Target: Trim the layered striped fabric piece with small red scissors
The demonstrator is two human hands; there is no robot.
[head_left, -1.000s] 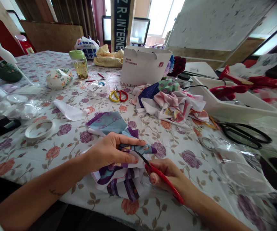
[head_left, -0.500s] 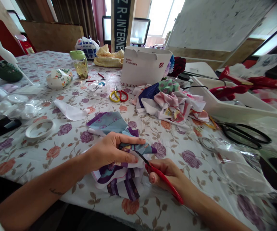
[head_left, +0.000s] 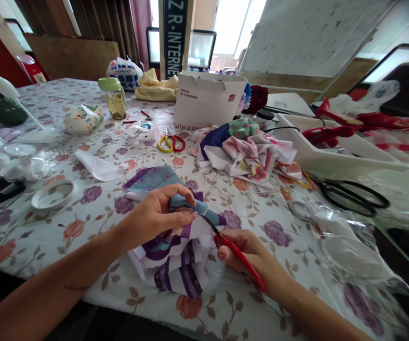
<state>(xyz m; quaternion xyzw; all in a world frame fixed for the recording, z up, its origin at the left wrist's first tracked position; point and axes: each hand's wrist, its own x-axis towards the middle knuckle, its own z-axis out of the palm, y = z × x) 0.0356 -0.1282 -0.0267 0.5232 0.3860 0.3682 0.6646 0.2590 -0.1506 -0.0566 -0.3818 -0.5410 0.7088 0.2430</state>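
Note:
Purple, blue and white printed fabric [head_left: 179, 258] lies in loose folds before me on the table. My left hand [head_left: 164, 208] has a raised fold of the fabric between its thumb and curled fingers. Closed around red-handled scissors [head_left: 243, 260] is my right hand [head_left: 250, 258], close to the table and right of the cloth. Their dark, narrow blades reach the fabric fold near my left thumb. Whether the blade tips are parted, I cannot tell. Behind my left hand a flat blue and purple piece of fabric [head_left: 155, 180] is spread out.
Beyond the cloth lie yellow-and-red-handled scissors [head_left: 171, 142] and a heap of fabric [head_left: 243, 149]. A white paper bag [head_left: 209, 97] stands behind. Black-handled scissors [head_left: 355, 196] and a white bin [head_left: 346, 147] are at right, a tape roll [head_left: 53, 194] at left.
My left index finger has lifted and curled, and the fabric fold under it has shifted. The scissors stay in my right hand at nearly the same place. The view has moved slightly.

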